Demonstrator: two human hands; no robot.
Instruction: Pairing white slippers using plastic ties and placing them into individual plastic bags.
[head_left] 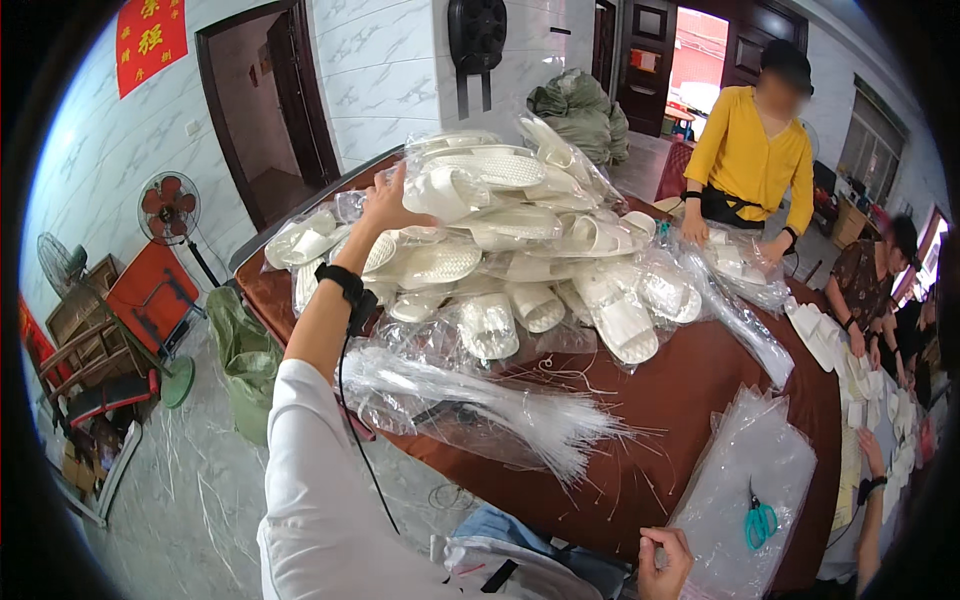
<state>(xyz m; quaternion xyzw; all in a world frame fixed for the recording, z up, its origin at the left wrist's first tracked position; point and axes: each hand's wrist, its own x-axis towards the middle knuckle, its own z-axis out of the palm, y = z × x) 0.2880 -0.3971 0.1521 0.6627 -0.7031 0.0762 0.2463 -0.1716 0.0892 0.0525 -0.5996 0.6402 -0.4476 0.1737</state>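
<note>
Item: white moulded plastic slipper (445, 190), held at the far left of a tall heap of white plastic slippers in clear film bags (520, 250). The slipper is gripped by the left hand (385, 205), whose fingers are closed around its near edge; the arm is stretched far across, with a black wrist strap (343, 282) and a trailing black cord (362, 440).

Right hand (665, 560): near right, at the counter's near edge, fingers curled inward as if pinching something small; what is pinched cannot be told.

Support: round dark red-brown counter (690, 400), almost covered.

Adjacent: bundle of thin clear plastic ties in a film sleeve (470, 410), near of the heap; stack of flat clear film bags (760, 470), near right, with teal-handled scissors (760, 522) lying on it.

Others: a person in a yellow top (750, 150) at the far right of the counter, hands in the heap; further hands along the right edge.

Risk, as judged: the heap is loosely stacked and slippery, so a slipper drawn from its upper part may bring neighbouring bags sliding off the left edge to the floor. The trailing cord may snag the ties and scatter them.
</note>
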